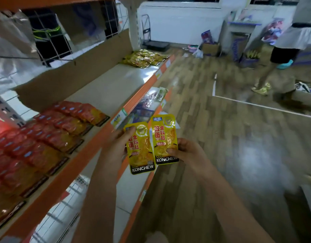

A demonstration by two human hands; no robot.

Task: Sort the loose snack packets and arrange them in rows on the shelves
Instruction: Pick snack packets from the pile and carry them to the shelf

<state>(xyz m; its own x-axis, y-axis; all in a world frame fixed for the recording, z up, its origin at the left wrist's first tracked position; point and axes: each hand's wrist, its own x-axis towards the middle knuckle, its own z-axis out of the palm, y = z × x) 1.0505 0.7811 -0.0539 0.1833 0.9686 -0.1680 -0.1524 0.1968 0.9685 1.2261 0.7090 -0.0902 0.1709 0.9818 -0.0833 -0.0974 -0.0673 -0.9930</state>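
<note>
I hold two yellow KONCHEW snack packets side by side in front of the shelf edge. My left hand (pixel 120 142) grips the left yellow packet (pixel 140 151) by its left side and top corner. My right hand (pixel 185 151) pinches the right yellow packet (pixel 164 137) at its lower right. Red packets (pixel 45 137) lie in overlapping rows on the left part of the orange-edged shelf (pixel 105 95). A loose heap of yellow packets (pixel 145 58) lies at that shelf's far end.
A lower shelf (pixel 147 100) holds a few mixed packets. Brown cardboard (pixel 77 67) backs the shelf. A person (pixel 289 42) in a white top walks on the wooden floor at the right, near boxes and bags by the far wall.
</note>
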